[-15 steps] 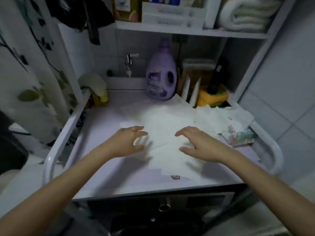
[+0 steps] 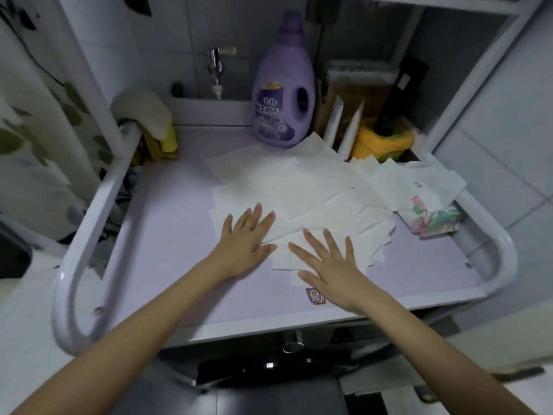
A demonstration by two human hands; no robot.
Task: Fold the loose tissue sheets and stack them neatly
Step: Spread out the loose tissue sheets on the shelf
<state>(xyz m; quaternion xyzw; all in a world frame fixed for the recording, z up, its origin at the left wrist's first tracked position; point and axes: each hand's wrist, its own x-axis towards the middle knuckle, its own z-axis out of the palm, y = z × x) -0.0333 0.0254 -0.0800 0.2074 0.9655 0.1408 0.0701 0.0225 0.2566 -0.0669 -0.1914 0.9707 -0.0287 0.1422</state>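
Head, tissue sheets, btl label 衣物柔顺剂

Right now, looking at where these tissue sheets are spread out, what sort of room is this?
Most likely a home laundry or bathroom corner: a purple fabric softener bottle stands at the back, a wall tap is mounted left of it, and there are tiled walls around.

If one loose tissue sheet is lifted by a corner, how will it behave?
Probably floppy: the tissue sheets lie thin and flat, overlapping. Likely very light, so a push may slide several together across the smooth shelf top. Possibly easy to tear.
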